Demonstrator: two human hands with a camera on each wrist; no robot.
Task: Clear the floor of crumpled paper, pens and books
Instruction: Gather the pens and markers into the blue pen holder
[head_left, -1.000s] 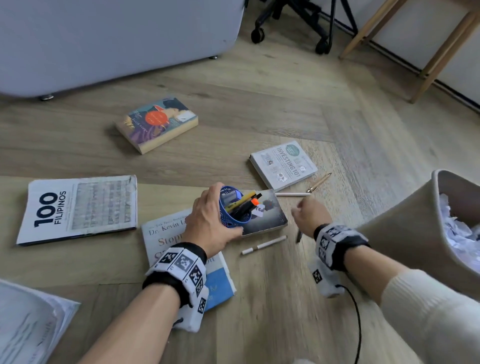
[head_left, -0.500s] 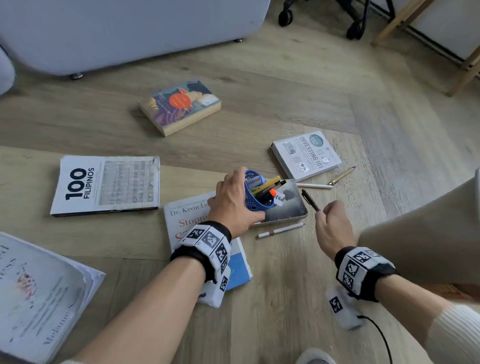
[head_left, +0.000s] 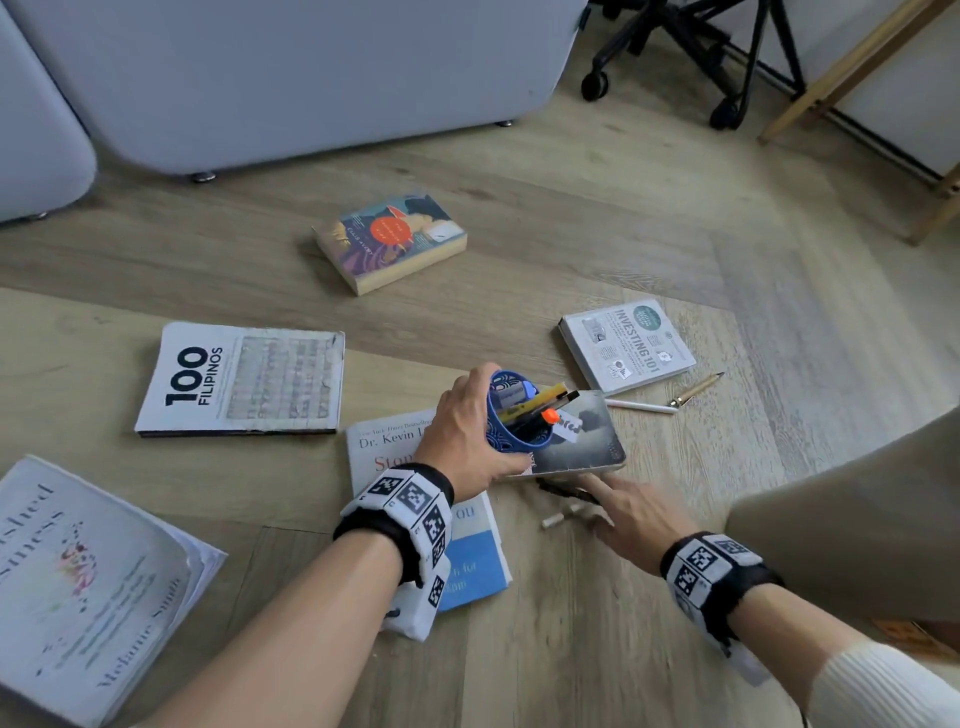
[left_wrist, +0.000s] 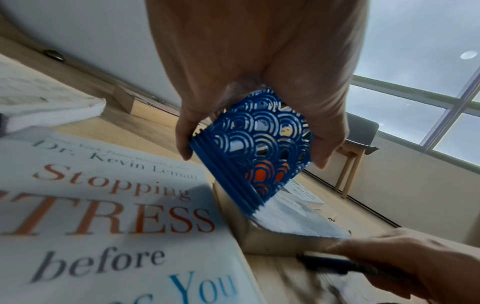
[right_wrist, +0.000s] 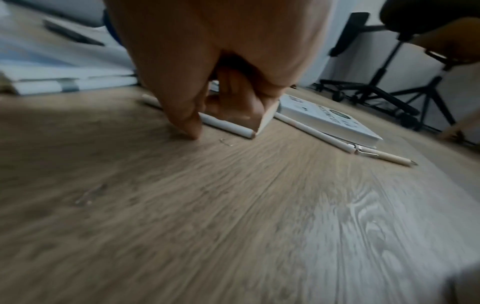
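My left hand (head_left: 470, 436) grips a blue patterned pen holder (head_left: 519, 441) full of pens, tilted on a grey book (head_left: 582, 441); its fingers wrap the holder (left_wrist: 259, 148) from both sides. My right hand (head_left: 623, 514) is down at the floor just in front of that book, holding a black pen (head_left: 566, 491) (left_wrist: 337, 265). Its fingertips (right_wrist: 192, 131) touch the floor beside a white pen (right_wrist: 226, 124) (head_left: 552, 519). Another white pen (head_left: 641, 406) and a wooden pen (head_left: 696, 389) lie further right.
Books lie scattered: "Investing 101" (head_left: 626, 345), "100 Filipinos" (head_left: 244, 379), a colourful novel (head_left: 389, 241), a stress book (head_left: 395, 447) under my left wrist, a stack (head_left: 88, 582) at left. A beige bin (head_left: 857, 519) stands at right, a grey sofa (head_left: 311, 67) behind.
My right hand, carrying the black pen, has dropped from mid-air to the floor by the white pen. The left hand keeps its hold on the pen holder.
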